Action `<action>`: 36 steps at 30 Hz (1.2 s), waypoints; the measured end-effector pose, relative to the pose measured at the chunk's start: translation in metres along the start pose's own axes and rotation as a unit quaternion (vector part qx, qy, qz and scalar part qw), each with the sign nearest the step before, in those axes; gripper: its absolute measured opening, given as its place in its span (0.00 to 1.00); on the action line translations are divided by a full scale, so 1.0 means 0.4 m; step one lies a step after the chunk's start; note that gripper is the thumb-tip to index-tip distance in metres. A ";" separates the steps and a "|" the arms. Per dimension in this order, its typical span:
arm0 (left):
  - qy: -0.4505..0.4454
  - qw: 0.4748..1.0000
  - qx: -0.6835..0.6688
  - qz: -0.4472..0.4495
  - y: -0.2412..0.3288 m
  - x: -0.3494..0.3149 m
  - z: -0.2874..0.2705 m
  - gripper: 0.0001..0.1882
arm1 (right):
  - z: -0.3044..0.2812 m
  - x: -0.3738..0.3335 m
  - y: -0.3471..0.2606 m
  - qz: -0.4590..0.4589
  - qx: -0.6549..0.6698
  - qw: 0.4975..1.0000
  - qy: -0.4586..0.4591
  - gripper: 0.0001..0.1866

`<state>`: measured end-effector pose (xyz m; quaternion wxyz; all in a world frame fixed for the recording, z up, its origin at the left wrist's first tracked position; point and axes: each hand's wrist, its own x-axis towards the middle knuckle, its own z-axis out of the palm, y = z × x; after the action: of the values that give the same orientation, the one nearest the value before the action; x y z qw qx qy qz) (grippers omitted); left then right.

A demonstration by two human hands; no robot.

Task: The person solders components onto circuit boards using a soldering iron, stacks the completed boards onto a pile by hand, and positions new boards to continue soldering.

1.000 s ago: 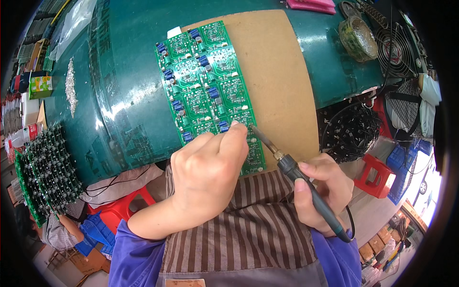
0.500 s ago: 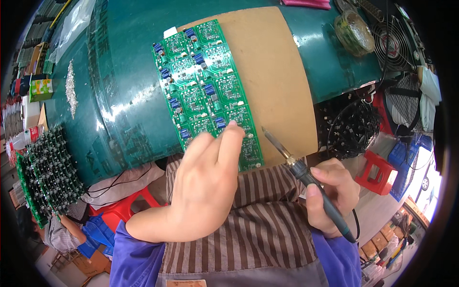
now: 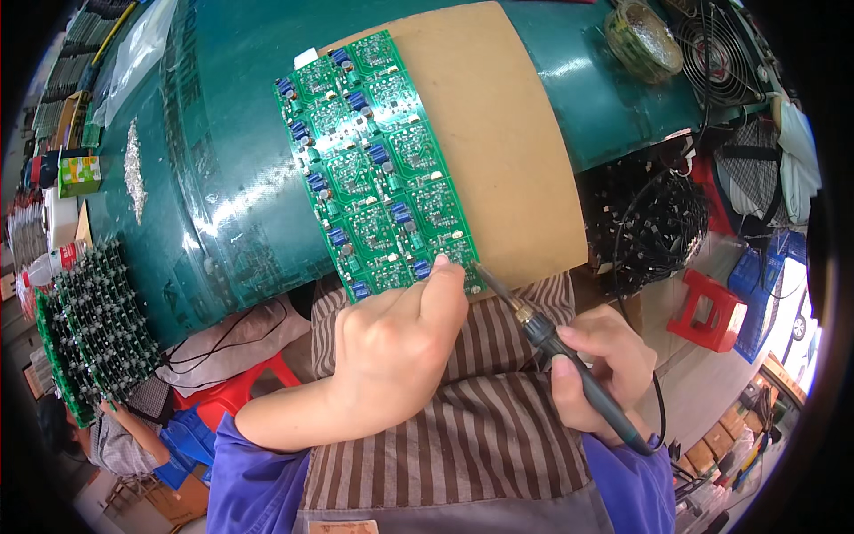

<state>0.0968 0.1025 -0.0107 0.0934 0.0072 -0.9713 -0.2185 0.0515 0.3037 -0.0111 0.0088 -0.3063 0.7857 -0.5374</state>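
A green circuit board panel (image 3: 365,165), crowded with small parts and blue cylindrical components, lies on a brown board (image 3: 498,116) in front of me. My left hand (image 3: 400,334) rests over its near end with the fingers curled and the index fingertip down by the panel's surface. Whatever those fingers pinch is hidden beneath them. In my right hand (image 3: 609,360) is a soldering iron (image 3: 569,356), gripped like a pen. Its metal tip points left and reaches the panel's right edge near my left fingertip; whether it touches a joint I cannot tell.
A green mat (image 3: 231,160) covers the table. Stacked circuit boards (image 3: 98,320) stand at the left. A tape roll (image 3: 642,43) and a fan (image 3: 719,60) sit at the far right. Black cables (image 3: 649,222) and a red stool (image 3: 707,310) are on the right.
My left hand has slid toward the panel's near end. The soldering iron's tip has moved left and nearer, from beside the panel to its right edge. The whole view has shifted slightly.
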 end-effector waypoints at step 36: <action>-0.024 0.999 -0.032 0.016 -0.010 0.009 -0.023 0.09 | -0.078 0.044 0.020 0.057 -0.050 0.990 0.115 0.10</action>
<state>0.0947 0.0949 -0.0034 0.0743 -0.0166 -0.9657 -0.2482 0.0227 0.3232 0.0009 -0.0662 -0.1966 0.8236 -0.5279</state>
